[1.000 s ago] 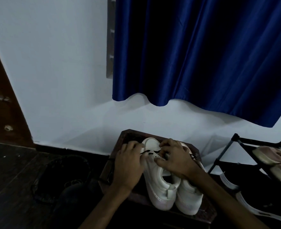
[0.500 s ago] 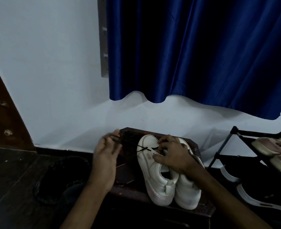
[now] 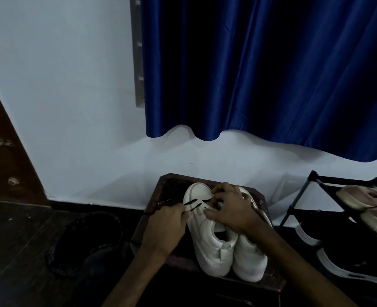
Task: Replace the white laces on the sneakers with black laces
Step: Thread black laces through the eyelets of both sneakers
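Head view: relacing under way on a dark wooden surface [image 3: 158,196] set against the wall. Standing side by side and touching, the left sneaker [image 3: 207,244] near the middle and the right sneaker [image 3: 249,260] toward the right edge, heels at the near edge, toes toward the far edge. Crossing the front eyelets of the left sneaker, a black lace [image 3: 193,202], with only the first rows threaded and no white lace to be seen. Pinching the lace's free run just off the shoe's left side, the left hand [image 3: 163,227], fingers curled tight. Curled over the eyelets from the right, the right hand [image 3: 229,209], thumb pressed on the upper. Impossible to tell whether gripping a lace tip as well. Likely risks from here: tugging too hard leftward and dragging the other end back out of its eyelet, leaving uneven ends. Tipping the shoe toward the left edge with the same pull. Skipping an eyelet or twisting the lace in the dim light.
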### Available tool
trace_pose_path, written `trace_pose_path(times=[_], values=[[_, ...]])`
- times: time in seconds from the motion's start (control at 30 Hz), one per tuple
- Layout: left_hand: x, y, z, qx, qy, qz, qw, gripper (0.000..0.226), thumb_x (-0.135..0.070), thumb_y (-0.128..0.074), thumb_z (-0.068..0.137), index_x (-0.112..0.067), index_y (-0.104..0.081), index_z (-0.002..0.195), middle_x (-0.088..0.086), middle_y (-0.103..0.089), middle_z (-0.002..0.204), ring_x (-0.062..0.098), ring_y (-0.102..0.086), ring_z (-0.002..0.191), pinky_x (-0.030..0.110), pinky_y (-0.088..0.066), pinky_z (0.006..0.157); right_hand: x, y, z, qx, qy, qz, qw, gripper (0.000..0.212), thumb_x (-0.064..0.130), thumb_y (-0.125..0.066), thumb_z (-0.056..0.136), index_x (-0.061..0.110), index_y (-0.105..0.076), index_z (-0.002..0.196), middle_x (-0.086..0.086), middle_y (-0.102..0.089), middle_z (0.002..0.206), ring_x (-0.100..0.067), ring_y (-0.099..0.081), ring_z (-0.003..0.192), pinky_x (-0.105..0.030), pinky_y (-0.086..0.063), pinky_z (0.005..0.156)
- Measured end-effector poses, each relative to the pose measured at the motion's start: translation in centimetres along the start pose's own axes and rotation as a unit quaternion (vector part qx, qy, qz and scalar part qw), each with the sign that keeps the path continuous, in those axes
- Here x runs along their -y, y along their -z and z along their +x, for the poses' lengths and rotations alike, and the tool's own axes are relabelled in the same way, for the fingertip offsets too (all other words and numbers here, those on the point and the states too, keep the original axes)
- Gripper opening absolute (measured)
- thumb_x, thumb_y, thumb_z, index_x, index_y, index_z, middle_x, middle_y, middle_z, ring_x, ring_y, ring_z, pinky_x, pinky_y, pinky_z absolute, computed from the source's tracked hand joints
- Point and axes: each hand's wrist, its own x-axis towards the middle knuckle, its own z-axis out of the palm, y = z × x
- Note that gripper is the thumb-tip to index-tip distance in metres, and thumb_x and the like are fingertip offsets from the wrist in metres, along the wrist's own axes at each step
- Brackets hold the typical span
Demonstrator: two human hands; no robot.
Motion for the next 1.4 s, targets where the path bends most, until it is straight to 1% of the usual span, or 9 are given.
trace_pose_path(times=[0.07,0.17,0.3,0.53,0.8,0.93,1.13,1.23,1.4], values=[[0.2,1.2,-1.2,0.018,-0.077,-0.1,0.992,0.028,-0.044,-0.045,0.098,-0.02,-0.059,0.091,0.0,-0.069,0.083,0.018,-0.066,0.079,0.037,-0.05,0.069,0.1,0.0,-0.1,-0.001,-0.004,0.001,1.0,0.023,0.053,-0.07,0.071,0.033,-0.06,0.069,0.021,-0.044,0.115,0.001,-0.03,0.109,-0.05,-0.023,0.106],[0.3,3.8,-3.8,0.059,-0.116,-0.349,0.928,0.029,-0.035,-0.057,0.094,-0.017,-0.055,0.071,-0.009,-0.055,0.063,0.004,-0.053,0.061,0.031,-0.045,0.06,0.1,0.1,-0.1,-0.002,-0.01,-0.005,1.0,0.024,0.052,-0.072,0.072,0.029,-0.063,0.072,0.02,-0.044,0.116,0.0,-0.03,0.11,-0.052,-0.022,0.107],[1.4,6.1,-5.2,-0.093,-0.067,-0.509,0.853,0.042,-0.035,-0.061,0.082,-0.003,-0.047,0.059,-0.004,-0.04,0.057,0.007,-0.041,0.057,0.023,-0.031,0.053,0.5,0.1,-0.1,0.003,-0.016,-0.012,1.0,0.022,0.05,-0.071,0.073,0.032,-0.061,0.073,0.019,-0.044,0.116,-0.003,-0.032,0.112,-0.054,-0.022,0.109],[-0.1,3.1,-4.7,-0.145,-0.154,-0.351,0.912,0.043,-0.032,-0.06,0.092,-0.018,-0.037,0.058,-0.008,-0.037,0.056,0.013,-0.044,0.057,0.03,-0.037,0.054,0.7,0.3,-0.3,0.003,-0.031,-0.028,0.999,0.027,0.055,-0.069,0.072,0.029,-0.066,0.078,0.019,-0.044,0.115,-0.005,-0.036,0.116,-0.056,-0.023,0.109],[0.2,0.1,-7.2,-0.195,-0.291,-0.243,0.905,0.039,-0.011,-0.061,0.088,-0.01,-0.042,0.055,0.0,-0.039,0.058,0.016,-0.037,0.054,0.035,-0.037,0.051,1.0,0.4,0.0,0.02,-0.038,-0.043,0.998,0.026,0.055,-0.068,0.071,0.031,-0.062,0.076,0.018,-0.045,0.113,-0.006,-0.038,0.114,-0.053,-0.029,0.105],[1.2,-1.2,-7.5,-0.168,-0.315,-0.173,0.918,0.036,-0.014,-0.063,0.089,-0.012,-0.045,0.058,0.0,-0.04,0.061,0.015,-0.036,0.059,0.03,-0.036,0.052,2.1,1.4,0.3,0.07,-0.027,-0.06,0.995,0.033,0.046,-0.068,0.076,0.033,-0.055,0.104,0.01,-0.043,0.119,-0.017,-0.04,0.12,-0.055,-0.029,0.106],[2.8,-1.6,-7.7,-0.129,-0.338,-0.112,0.925,0.029,-0.016,-0.06,0.089,-0.011,-0.048,0.063,0.002,-0.043,0.065,0.016,-0.037,0.064,0.024,-0.029,0.062,8.3,-0.9,2.2,0.082,0.125,-0.188,0.971,0.02,0.031,-0.06,0.09,0.023,-0.067,0.107,0.001,-0.058,0.119,-0.021,-0.051,0.117,-0.051,-0.031,0.106],[3.3,-1.4,-7.8,-0.13,-0.353,-0.089,0.922,0.028,-0.019,-0.06,0.09,-0.012,-0.05,0.065,0.002,-0.044,0.066,0.018,-0.04,0.065,0.028,-0.037,0.056,9.7,-4.1,2.3,0.152,0.104,-0.31,0.933,0.032,0.029,-0.063,0.091,0.009,-0.061,0.116,-0.012,-0.06,0.12,-0.03,-0.05,0.118,-0.057,-0.026,0.105],[3.4,-1.6,-8.1,-0.161,-0.342,-0.052,0.925,0.028,-0.024,-0.059,0.091,-0.013,-0.054,0.065,0.002,-0.048,0.066,0.019,-0.045,0.067,0.031,-0.041,0.049,10.2,-5.8,2.7,0.103,0.06,-0.349,0.93,0.032,0.022,-0.064,0.09,0.012,-0.059,0.12,-0.01,-0.06,0.122,-0.03,-0.049,0.119,-0.059,-0.024,0.105]])
